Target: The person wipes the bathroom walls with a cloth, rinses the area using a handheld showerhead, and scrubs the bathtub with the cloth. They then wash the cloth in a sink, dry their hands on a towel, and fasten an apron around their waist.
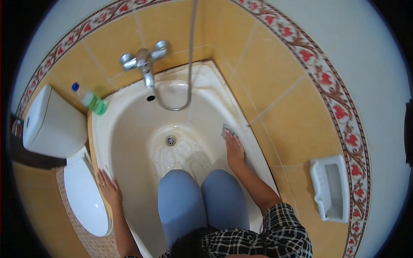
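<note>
My right hand (234,148) lies on the right rim of the white bathtub (133,124), its fingers pressed over a small greyish-green cloth or pad (228,130). Part of that pad shows past the fingertips; the rest is hidden under the hand. On the left rim, my left hand (109,187) rests flat with its fingers stretched and holds nothing. Near the middle of the tub floor is the drain (171,140), with brownish marks around it. My knees are inside the tub, below the drain in the view.
A chrome mixer tap (146,64) with a hanging metal hose (190,56) is on the back wall. A green bottle (95,103) stands at the left back corner. The toilet (88,198) is at the left, a white soap holder (335,189) at the right.
</note>
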`<action>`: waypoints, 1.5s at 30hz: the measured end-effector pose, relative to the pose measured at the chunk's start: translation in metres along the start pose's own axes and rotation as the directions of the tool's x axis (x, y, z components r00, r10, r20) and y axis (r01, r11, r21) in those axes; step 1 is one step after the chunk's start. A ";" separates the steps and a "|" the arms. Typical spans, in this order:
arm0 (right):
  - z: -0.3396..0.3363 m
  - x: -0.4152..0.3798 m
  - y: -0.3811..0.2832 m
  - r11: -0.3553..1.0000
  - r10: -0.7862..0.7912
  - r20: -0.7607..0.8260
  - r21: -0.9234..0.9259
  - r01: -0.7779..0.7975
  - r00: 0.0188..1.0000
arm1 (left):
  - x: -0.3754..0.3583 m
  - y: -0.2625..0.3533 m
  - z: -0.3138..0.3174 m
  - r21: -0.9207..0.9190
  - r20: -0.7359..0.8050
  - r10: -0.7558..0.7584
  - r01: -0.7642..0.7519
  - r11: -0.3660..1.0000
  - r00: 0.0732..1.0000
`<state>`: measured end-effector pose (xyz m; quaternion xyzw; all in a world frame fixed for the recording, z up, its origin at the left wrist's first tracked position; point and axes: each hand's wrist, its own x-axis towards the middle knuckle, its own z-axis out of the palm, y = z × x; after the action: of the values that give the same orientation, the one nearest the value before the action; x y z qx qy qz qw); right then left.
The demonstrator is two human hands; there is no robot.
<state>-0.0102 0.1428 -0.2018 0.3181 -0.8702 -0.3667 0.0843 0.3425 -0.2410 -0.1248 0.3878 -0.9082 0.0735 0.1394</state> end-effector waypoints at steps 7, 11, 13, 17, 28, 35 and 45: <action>-0.022 -0.125 0.066 0.794 0.229 -0.083 0.592 -0.136 0.970 | 0.004 -0.014 0.020 0.006 0.042 0.037 -0.037 0.999 0.998; -0.023 -0.129 0.073 0.701 0.253 -0.087 0.703 -0.121 0.963 | 0.041 0.052 0.018 -0.279 -0.100 0.275 -0.292 0.915 0.956; -0.030 -0.106 0.076 0.699 0.277 -0.099 0.703 -0.130 0.956 | 0.062 0.127 0.017 -0.463 -0.203 0.424 -0.468 0.753 0.883; -0.017 -0.123 0.075 0.635 0.317 -0.124 0.764 -0.113 0.940 | 0.070 0.313 -0.008 -0.726 -0.334 0.722 -0.654 0.213 0.606; -0.004 -0.452 0.042 0.295 0.738 0.381 0.560 -0.774 0.557 | -0.119 0.521 -0.095 -0.478 -0.700 0.498 -0.182 -0.859 -0.512; 0.014 -0.476 0.009 -0.340 0.922 0.347 0.511 -0.789 -0.173 | -0.215 0.557 -0.117 -0.412 -0.522 0.218 0.019 -0.911 -0.825; 0.032 -0.410 0.033 -0.681 0.706 0.277 0.521 -0.515 -0.652 | -0.228 0.584 -0.107 -0.393 -0.438 0.086 0.105 -0.914 -0.895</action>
<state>0.2825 0.4312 -0.1663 -0.5674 -0.6507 0.2173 0.4554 0.0902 0.3426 -0.1091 0.8822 0.4101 0.1568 0.1702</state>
